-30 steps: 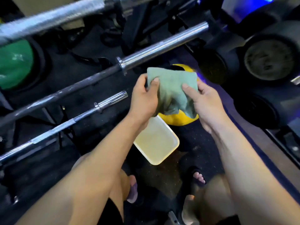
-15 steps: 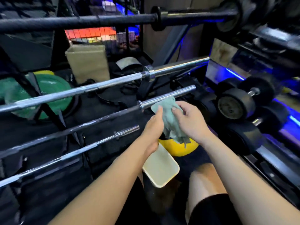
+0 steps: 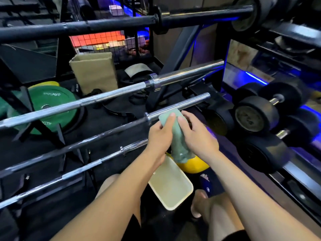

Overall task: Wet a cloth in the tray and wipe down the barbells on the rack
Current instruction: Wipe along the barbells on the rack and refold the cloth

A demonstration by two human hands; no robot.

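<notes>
A pale green cloth point(image 3: 178, 141) hangs bunched between my two hands, its top edge against the sleeve of the middle barbell point(image 3: 180, 106). My left hand point(image 3: 160, 134) pinches its upper left side. My right hand point(image 3: 198, 136) grips its right side. Below them on the floor sits a cream tray point(image 3: 184, 193) with a little water. A chrome barbell point(image 3: 187, 73) lies on the rack above the middle one, a thinner bar point(image 3: 86, 166) lies below, and a black bar point(image 3: 107, 26) crosses the top.
Black dumbbells point(image 3: 257, 115) fill a rack at the right. A yellow ball point(image 3: 194, 164) sits behind the tray. Green weight plates point(image 3: 52, 101) and a cardboard box point(image 3: 94, 72) stand behind the bars. My knees and feet are beside the tray.
The view has tilted up from the floor to the rack. Both hands have bunched the spread cloth and raised it to the middle barbell's sleeve.
</notes>
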